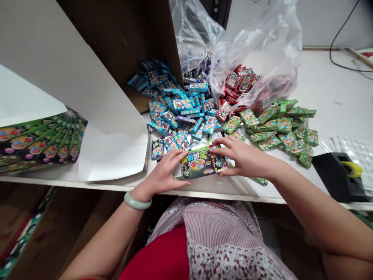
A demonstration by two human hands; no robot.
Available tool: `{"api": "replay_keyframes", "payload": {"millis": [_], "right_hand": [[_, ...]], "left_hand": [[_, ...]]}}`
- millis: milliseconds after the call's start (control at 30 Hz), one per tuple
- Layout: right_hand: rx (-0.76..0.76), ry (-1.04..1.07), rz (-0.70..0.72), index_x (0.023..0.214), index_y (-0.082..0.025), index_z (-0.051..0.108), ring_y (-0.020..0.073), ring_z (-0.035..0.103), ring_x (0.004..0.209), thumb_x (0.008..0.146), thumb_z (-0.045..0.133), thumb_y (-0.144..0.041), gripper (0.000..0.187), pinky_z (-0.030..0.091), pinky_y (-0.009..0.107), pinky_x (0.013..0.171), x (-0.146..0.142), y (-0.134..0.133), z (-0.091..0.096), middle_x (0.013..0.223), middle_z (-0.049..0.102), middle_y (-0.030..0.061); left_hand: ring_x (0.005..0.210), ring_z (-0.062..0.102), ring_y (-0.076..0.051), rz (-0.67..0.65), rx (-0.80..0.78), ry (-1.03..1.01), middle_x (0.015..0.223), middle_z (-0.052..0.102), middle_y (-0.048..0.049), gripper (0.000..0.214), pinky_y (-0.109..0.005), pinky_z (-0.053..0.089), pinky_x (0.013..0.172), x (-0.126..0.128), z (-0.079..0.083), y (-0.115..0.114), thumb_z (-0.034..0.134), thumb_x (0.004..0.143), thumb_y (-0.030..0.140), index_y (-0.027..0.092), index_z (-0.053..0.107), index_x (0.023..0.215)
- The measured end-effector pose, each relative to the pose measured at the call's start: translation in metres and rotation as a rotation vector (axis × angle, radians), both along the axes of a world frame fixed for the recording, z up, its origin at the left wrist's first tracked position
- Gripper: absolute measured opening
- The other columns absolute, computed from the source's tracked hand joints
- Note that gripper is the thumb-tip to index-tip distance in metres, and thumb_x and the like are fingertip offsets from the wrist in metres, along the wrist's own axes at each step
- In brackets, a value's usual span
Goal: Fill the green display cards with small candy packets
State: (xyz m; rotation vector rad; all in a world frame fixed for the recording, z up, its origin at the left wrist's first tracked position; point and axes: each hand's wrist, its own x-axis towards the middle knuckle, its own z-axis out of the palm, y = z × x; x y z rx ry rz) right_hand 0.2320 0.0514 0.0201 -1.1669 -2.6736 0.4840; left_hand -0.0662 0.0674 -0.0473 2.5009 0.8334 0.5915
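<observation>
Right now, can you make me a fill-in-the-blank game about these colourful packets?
The pale green bangle is on the person's ____ wrist. The packets beneath the clear plastic bag are ____. The packets between the right hand and the tape dispenser are ____.

The missing words: left, red, green.

The right hand (246, 156) could pass only over green packets (279, 130) — a black tape dispenser (338, 177) stands beyond.
</observation>
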Motion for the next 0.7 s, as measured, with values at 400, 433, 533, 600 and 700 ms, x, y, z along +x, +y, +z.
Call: {"api": "replay_keyframes", "payload": {"millis": [400,433,533,600,700], "right_hand": [[-0.08,0.259,-0.198,0.144,-0.03,0.03,0.0266,0.026,0.142,0.096,0.044,-0.04,0.051,0.009,0.063,0.113,-0.015,-0.016,-0.032,0.13,0.061,0.0055],[-0.115,0.261,-0.186,0.145,-0.03,0.03,0.0266,0.025,0.142,0.096,0.044,-0.04,0.052,0.011,0.063,0.113,-0.017,-0.012,-0.033,0.131,0.061,0.0054],[-0.105,0.242,-0.228,0.138,-0.028,0.044,0.0294,0.039,0.134,0.094,0.047,-0.042,0.046,0.023,0.061,0.109,-0.024,0.001,-0.032,0.13,0.061,0.0084],[-0.032,0.267,-0.341,0.134,-0.025,0.048,0.0297,0.048,0.125,0.094,0.047,-0.04,0.043,0.03,0.059,0.105,-0.03,0.007,-0.032,0.123,0.065,0.0102],[-0.004,0.323,-0.404,0.138,-0.025,0.045,0.0286,0.049,0.124,0.095,0.043,-0.036,0.044,0.028,0.06,0.106,-0.041,0.007,-0.036,0.12,0.067,0.0105]], "left_hand": [[0.126,0.042,-0.035,0.117,0.126,0.038,0.135,0.044,-0.0164,0.093,-0.056,0.038,0.104,-0.006,-0.012,-0.003,0.076,0.072,0.041,0.02,0.025,0.147],[0.126,0.043,-0.035,0.117,0.123,0.04,0.135,0.044,-0.0162,0.095,-0.056,0.039,0.104,-0.006,-0.014,-0.002,0.076,0.071,0.04,0.021,0.024,0.148],[0.125,0.044,-0.034,0.113,0.121,0.028,0.135,0.045,-0.0152,0.098,-0.055,0.04,0.104,-0.005,-0.015,0.0,0.077,0.069,0.04,0.022,0.022,0.148],[0.126,0.044,-0.034,0.151,0.129,0.028,0.136,0.046,-0.0149,0.098,-0.055,0.04,0.105,-0.006,-0.015,0.0,0.078,0.068,0.036,0.023,0.022,0.148],[0.126,0.045,-0.035,0.207,0.131,0.043,0.137,0.046,-0.0147,0.099,-0.056,0.041,0.104,-0.01,-0.017,-0.001,0.078,0.067,0.032,0.026,0.021,0.148]]}}
